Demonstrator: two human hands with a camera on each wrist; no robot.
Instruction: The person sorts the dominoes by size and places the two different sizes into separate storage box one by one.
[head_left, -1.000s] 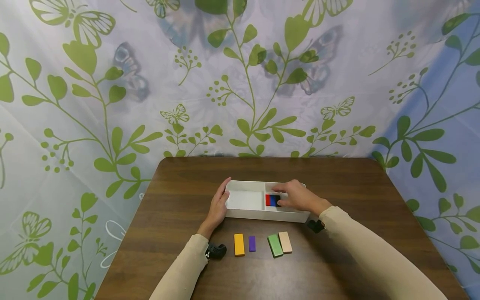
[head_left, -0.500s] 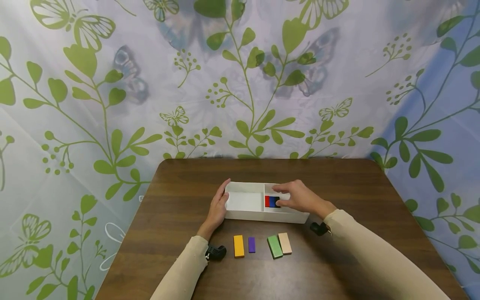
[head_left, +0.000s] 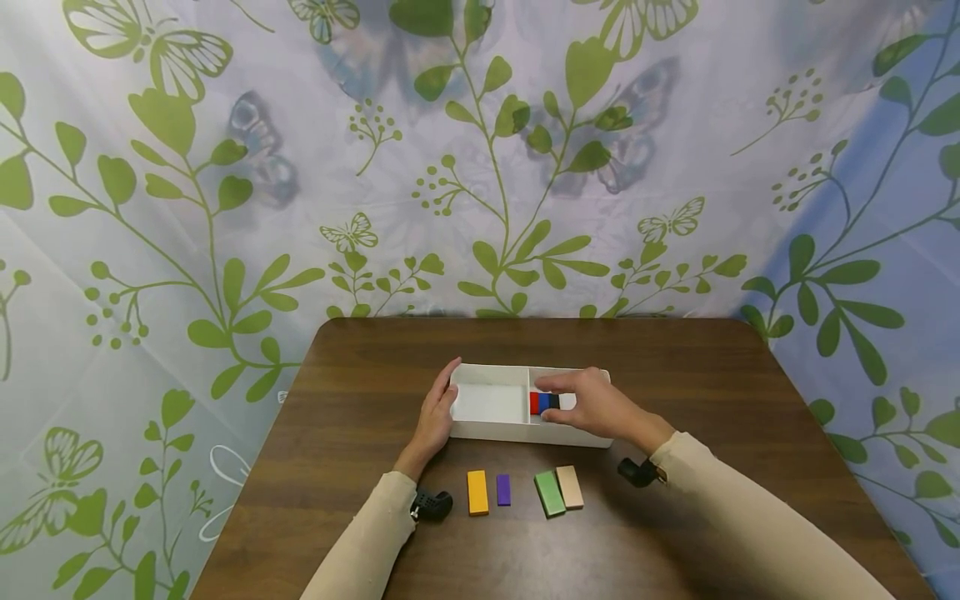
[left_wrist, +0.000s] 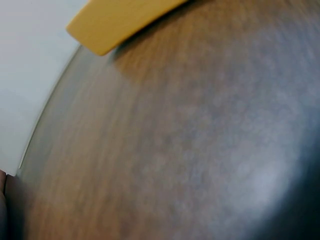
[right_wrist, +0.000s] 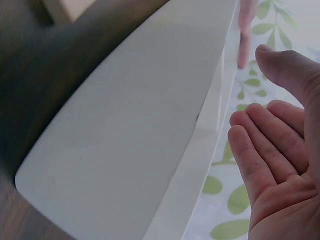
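Observation:
A white two-compartment box (head_left: 491, 432) sits across the table. My left hand (head_left: 432, 415) rests along its left end, fingers extended and thumb at the rim. Over the right compartment is my right hand (head_left: 598, 406), thumb and fingers apart with nothing between them, as the hand (right_wrist: 280, 155) in the right wrist view confirms. Beside its thumb, against the divider, a red block (head_left: 534, 402), a blue block (head_left: 543, 402) and a black block (head_left: 554, 401) line up. The right hand covers part of that compartment.
Before the box on the brown table (head_left: 360, 350) lie a yellow block (head_left: 477, 492), a small purple block (head_left: 503, 490), a green block (head_left: 550, 493) and a beige block (head_left: 570, 487). A leaf-patterned cloth (head_left: 420, 183) hangs right behind the table.
My right hand has shifted slightly to the left over the right compartment, its fingers nearer the divider. The left hand, box and blocks stay in place.

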